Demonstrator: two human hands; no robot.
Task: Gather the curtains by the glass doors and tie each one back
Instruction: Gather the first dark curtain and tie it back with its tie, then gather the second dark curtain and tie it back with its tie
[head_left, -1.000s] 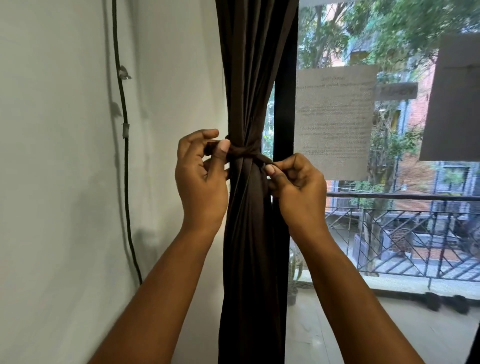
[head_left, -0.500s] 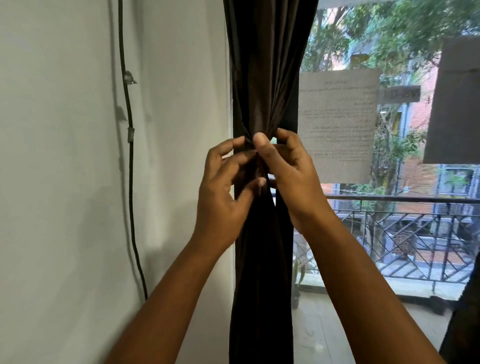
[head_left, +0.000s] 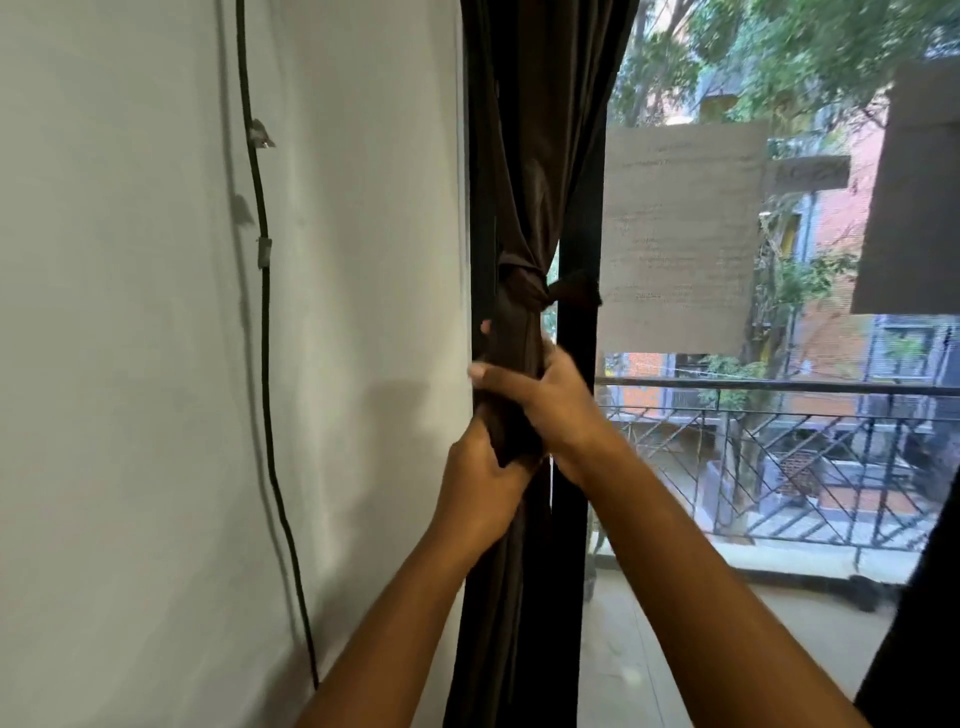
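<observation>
daylight from glass doors (head_left: 779, 467), backlit dark curtain (head_left: 530, 182), motion blur, wide-angle bowing

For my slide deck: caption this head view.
Both hands, left and right, grip the dark curtain below its knotted tie-back.

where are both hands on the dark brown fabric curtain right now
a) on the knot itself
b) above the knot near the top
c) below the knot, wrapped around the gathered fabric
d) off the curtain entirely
c: the left hand and the right hand both grip the gathered dark brown fabric curtain underneath the tied knot, which sits free above them.
</observation>
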